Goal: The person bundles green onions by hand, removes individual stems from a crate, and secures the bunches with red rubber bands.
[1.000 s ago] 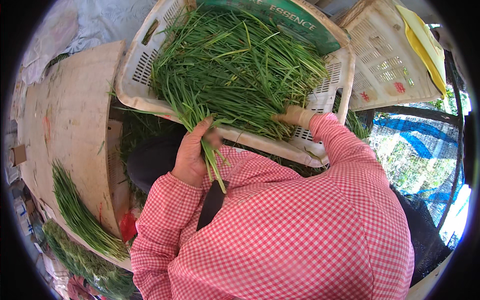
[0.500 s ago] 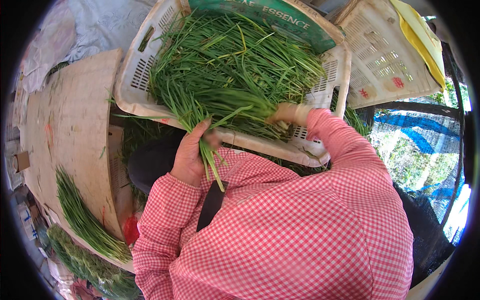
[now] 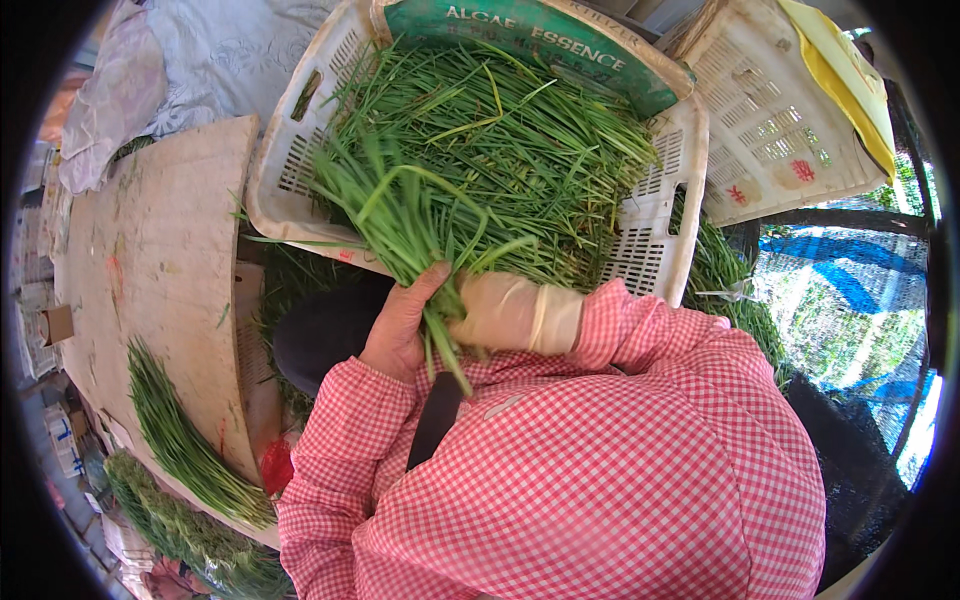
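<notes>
Chives (image 3: 480, 170) piled high in white crate (image 3: 290, 150). Bunch (image 3: 420, 240) gripped by bare left hand (image 3: 400, 325) and gloved right hand (image 3: 505, 312) together.

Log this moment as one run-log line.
left hand: bare, grips bunch of long green chive-like leaves | right hand: pale glove, same bunch | behind: white slotted plastic crate of greens

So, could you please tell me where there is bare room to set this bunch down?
The wooden board is bare between the white crate and the laid greens at its near edge. The crate is heaped with loose greens.
</notes>
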Motion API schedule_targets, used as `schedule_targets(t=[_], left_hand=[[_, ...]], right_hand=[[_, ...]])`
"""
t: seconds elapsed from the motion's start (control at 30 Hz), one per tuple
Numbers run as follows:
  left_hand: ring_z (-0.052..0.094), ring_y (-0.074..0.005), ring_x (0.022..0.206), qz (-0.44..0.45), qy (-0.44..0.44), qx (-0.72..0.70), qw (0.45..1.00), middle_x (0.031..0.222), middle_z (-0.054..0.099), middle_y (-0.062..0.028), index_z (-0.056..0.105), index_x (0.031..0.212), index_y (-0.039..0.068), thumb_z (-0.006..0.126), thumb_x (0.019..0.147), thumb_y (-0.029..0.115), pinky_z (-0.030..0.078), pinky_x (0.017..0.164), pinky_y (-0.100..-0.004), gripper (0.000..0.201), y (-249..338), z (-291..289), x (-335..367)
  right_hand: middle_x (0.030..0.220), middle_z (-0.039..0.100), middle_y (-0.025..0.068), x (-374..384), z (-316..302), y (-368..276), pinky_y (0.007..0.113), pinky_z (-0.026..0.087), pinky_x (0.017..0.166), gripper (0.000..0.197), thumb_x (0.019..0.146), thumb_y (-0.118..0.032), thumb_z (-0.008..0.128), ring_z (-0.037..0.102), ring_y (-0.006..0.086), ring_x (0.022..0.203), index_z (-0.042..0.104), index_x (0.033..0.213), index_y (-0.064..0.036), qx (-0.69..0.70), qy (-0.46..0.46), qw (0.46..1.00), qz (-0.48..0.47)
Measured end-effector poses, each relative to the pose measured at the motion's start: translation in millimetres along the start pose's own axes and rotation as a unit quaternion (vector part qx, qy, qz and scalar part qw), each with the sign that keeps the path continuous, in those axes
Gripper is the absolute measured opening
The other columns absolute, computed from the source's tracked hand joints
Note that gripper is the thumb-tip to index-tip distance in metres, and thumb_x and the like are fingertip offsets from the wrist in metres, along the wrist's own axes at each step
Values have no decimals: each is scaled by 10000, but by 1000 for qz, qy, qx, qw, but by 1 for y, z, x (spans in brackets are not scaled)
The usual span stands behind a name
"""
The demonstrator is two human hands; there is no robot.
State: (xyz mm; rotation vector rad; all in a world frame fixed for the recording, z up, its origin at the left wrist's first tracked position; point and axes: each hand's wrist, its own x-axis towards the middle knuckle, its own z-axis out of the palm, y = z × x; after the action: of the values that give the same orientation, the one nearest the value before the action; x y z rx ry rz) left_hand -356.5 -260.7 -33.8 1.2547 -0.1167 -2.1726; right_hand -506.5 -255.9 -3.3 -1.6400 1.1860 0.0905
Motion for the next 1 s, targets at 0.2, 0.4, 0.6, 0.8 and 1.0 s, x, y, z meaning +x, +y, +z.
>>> schedule_targets(t=[0.2, 0.4, 0.6, 0.8, 1.0], left_hand=[[610, -232, 750, 38, 15, -27, 999, 877, 617, -116, 538, 1011, 13, 597, 785, 84, 527, 706, -374, 244, -1, -20, 15], [599, -221, 650, 10, 30, -73, 997, 779, 605, -101, 544, 948, 23, 605, 783, 112, 532, 609, -371, 197, 6, -9, 3], [600, -216, 652, -13, -20, -75, 997, 787, 611, -102, 548, 976, 10, 590, 792, 128, 531, 598, -361, 223, 6, -15, 6], [620, -228, 731, -22, 18, -58, 998, 862, 625, -110, 544, 1016, -2, 573, 812, 135, 542, 663, -366, 248, 8, -16, -7], [624, -218, 752, -40, -11, -89, 995, 883, 624, -103, 539, 1035, 8, 565, 826, 134, 545, 671, -335, 245, 19, -9, -23]], right_hand=[[824, 609, 258, -11, 4, 7, 414, 486, 720, 578, 814, -437, 487, 615, 351, 738, 513, 1003, 109, -29, -2, 993, -110], [781, 597, 89, -3, -64, 112, 260, 463, 576, 512, 882, -483, 431, 549, 133, 628, 567, 1037, -15, 190, 18, 981, 34], [1124, 529, 253, 17, 1, 86, 359, 410, 896, 565, 902, -452, 401, 514, 355, 1057, 473, 1192, 28, 175, 13, 983, -46], [875, 552, 246, 25, 36, 29, 436, 421, 786, 268, 836, -169, 425, 521, 398, 854, 521, 928, 63, 26, 277, 937, -211], [845, 560, 231, 20, 26, 9, 425, 427, 762, 270, 798, -175, 473, 542, 357, 829, 522, 915, 64, -124, 276, 925, -229]])
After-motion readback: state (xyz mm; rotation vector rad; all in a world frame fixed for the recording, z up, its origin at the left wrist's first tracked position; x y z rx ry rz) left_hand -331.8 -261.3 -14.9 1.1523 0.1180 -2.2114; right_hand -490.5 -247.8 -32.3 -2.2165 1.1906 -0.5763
